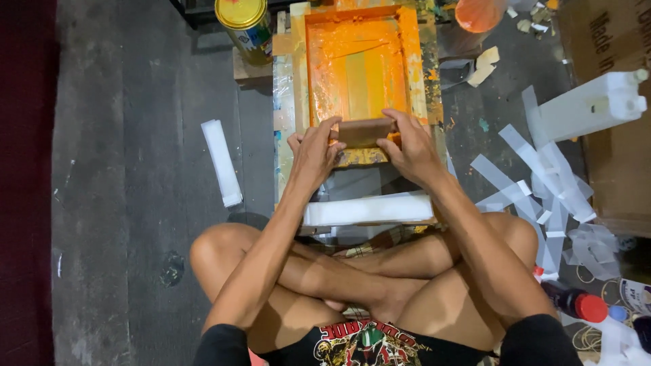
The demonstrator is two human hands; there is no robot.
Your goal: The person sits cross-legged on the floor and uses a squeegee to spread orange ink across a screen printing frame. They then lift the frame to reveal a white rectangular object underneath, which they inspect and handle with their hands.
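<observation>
Nearest my view, a white block (368,209) lies across the frame's near end, just past the crossed legs. Beyond it, my left hand (313,154) and right hand (411,150) grip a brown squeegee (365,131), fingers curled over its top edge and thumbs behind, one hand at each end. It rests at the near end of the orange-inked screen frame (357,68). I judge it stiff, light, possibly ink-slick; hold it by the ends. A yellow-lidded can (245,26) stands farther left.

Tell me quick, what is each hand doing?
Left hand: closed on the brown squeegee.
Right hand: closed on the same squeegee.
</observation>
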